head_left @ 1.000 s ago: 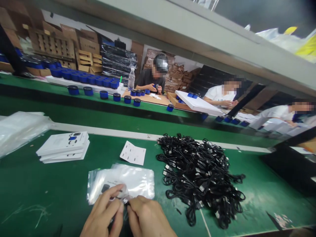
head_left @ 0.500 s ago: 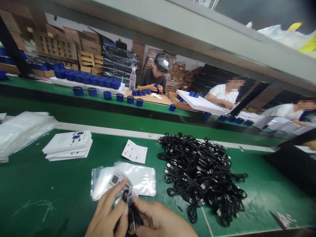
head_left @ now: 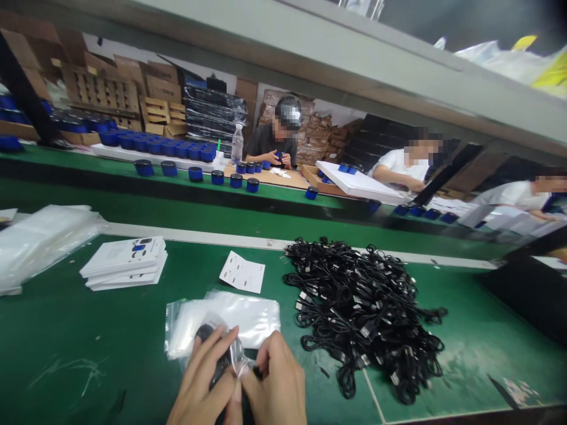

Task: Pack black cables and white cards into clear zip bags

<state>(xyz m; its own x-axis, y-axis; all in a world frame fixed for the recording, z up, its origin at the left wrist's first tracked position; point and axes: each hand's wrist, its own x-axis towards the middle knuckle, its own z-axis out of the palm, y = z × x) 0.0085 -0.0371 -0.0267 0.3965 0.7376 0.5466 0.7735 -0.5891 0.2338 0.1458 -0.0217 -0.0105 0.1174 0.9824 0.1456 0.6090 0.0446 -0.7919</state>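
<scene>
At the bottom centre, my left hand (head_left: 206, 378) is closed around a small clear plastic bag (head_left: 237, 357) with a black cable (head_left: 220, 370) in it. My right hand (head_left: 281, 381) pinches the same bag near its edge; the fingertips partly hide it. Just beyond my hands lies a stack of clear plastic bags (head_left: 257, 316). To the right spreads a large heap of black USB cables (head_left: 358, 313). A folded printed leaflet (head_left: 243, 273) rests behind the bags, and a pile of leaflets (head_left: 124, 265) sits to its left.
More clear plastic bags (head_left: 44, 242) lie at the far left of the green table (head_left: 53, 336). Blue round containers (head_left: 195, 173) line a raised ledge behind. Several people (head_left: 272, 141) work across from me. A grey shelf beam (head_left: 274, 59) crosses overhead; a black panel (head_left: 527, 295) stands at right.
The cable has gone further into the bag, and its black end now shows beyond my left fingers. My right hand has turned more upright and now pinches the bag's edge.
</scene>
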